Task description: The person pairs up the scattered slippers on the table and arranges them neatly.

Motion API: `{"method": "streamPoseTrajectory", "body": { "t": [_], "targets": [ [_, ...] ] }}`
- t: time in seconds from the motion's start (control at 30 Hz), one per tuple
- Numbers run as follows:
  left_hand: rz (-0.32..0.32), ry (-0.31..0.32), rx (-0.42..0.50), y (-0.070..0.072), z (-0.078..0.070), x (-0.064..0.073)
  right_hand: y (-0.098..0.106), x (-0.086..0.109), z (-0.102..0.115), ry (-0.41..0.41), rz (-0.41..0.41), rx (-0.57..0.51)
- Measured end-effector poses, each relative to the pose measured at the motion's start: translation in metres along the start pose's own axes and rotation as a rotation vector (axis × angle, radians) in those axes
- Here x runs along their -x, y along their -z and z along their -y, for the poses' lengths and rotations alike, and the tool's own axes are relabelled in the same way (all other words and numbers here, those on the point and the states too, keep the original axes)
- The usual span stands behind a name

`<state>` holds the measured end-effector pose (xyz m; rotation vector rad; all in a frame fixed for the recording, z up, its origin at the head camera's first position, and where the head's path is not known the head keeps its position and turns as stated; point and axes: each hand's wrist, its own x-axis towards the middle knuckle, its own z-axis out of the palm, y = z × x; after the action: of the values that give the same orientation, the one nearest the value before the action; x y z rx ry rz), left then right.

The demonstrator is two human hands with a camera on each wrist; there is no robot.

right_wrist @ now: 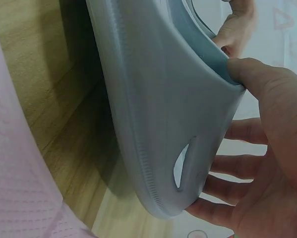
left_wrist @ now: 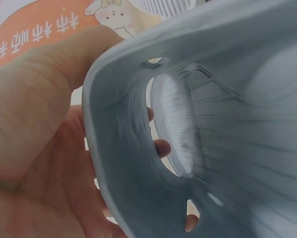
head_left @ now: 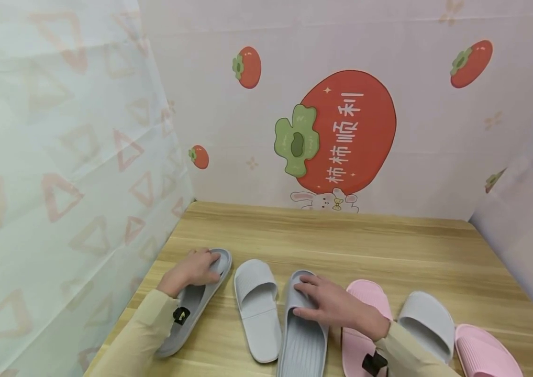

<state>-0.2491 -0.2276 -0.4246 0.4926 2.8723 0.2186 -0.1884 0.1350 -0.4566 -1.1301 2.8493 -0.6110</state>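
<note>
At the left of the head view, my left hand (head_left: 193,269) grips a grey-blue slipper (head_left: 179,335) by its strap end. The left wrist view shows the thumb along the outside of the grey-blue strap (left_wrist: 108,129), with fingertips (left_wrist: 162,148) showing through its openings. My right hand (head_left: 334,303) holds a similar grey-blue slipper (head_left: 301,345) near the middle. In the right wrist view, the thumb hooks over the edge of this strap (right_wrist: 188,94) and the other fingers spread along its outer side. Between the two hands lies a pale grey slipper (head_left: 262,330).
Right of my right hand lie a pink slipper (head_left: 356,351), partly under my forearm, another pale grey slipper (head_left: 429,324) and a second pink slipper (head_left: 488,353). The wood-grain table (head_left: 332,241) meets a printed back wall (head_left: 229,120) and side walls.
</note>
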Motion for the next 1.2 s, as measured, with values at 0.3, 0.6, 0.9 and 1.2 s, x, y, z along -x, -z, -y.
{"method": "streamPoseTrajectory", "body": {
  "t": [0.3,0.6,0.9,1.2],
  "targets": [
    [-0.002,0.011,0.002,0.008,-0.004,-0.003,0.004,-0.007,0.003,0.013,-0.009,-0.008],
    [-0.015,-0.034,0.014,0.021,-0.017,-0.002,0.012,-0.017,0.006,0.04,-0.035,0.009],
    [-0.046,-0.04,0.021,0.024,-0.021,-0.007,0.017,-0.023,0.009,0.045,-0.06,-0.009],
    [-0.061,-0.036,0.026,0.028,-0.029,-0.012,0.021,-0.029,0.009,0.056,-0.08,-0.021]
  ]
}}
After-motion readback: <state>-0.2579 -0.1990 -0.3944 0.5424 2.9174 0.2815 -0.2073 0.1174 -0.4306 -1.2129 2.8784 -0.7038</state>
